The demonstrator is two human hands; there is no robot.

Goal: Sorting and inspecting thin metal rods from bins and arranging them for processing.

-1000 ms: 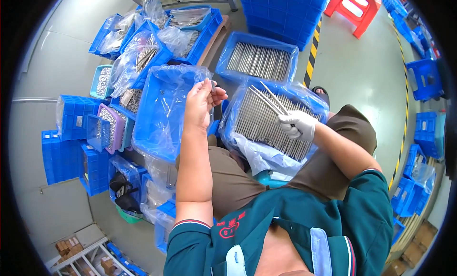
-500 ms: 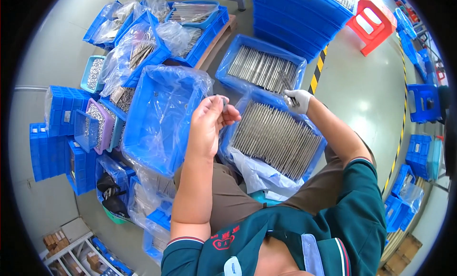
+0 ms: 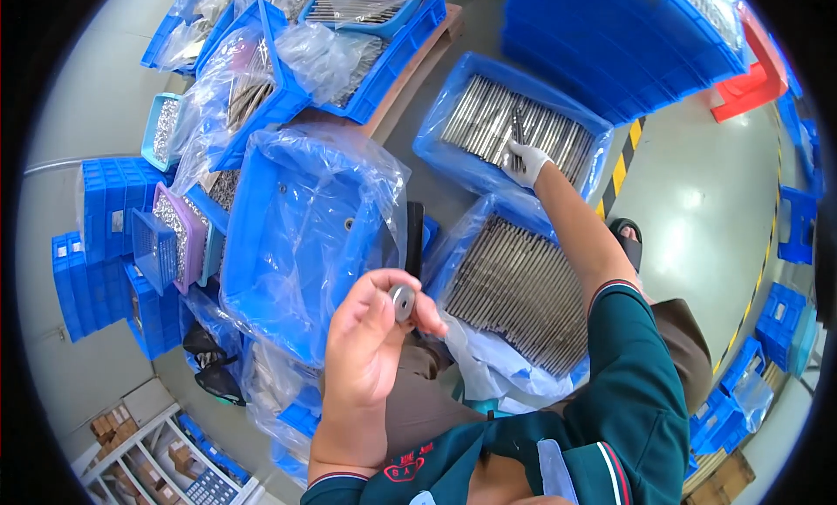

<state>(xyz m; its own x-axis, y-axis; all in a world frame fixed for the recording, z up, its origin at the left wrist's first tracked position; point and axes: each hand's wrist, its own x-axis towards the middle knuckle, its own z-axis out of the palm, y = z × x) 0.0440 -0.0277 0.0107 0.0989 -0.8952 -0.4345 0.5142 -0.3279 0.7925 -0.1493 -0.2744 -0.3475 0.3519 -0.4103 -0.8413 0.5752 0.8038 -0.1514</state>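
Note:
Between the thumb and fingers of my bare left hand [image 3: 364, 335] is a small round metal ring [image 3: 402, 303], its centre hole facing up toward me. My right hand [image 3: 527, 163], in a white glove, is closed around a few thin metal rods [image 3: 516, 126]. It is over the far blue bin [image 3: 440, 161], which is lined with plastic and filled with rows of similar rods. A nearer blue bin [image 3: 443, 274] holds more rods lying side by side, with white paper [image 3: 510, 370] at its near edge.
Left of my left hand stands a plastic-lined blue bin [image 3: 240, 274] with a few small round pieces inside. Stacked blue crates [image 3: 602, 56] rise at the far right beside a red stool [image 3: 758, 78]. Beyond the lined bin are more crates on a wooden pallet [image 3: 418, 61].
My left hand has come nearer to my body, and the ring's face now shows. My right hand has moved with the rods from the bin's near right corner to over its middle.

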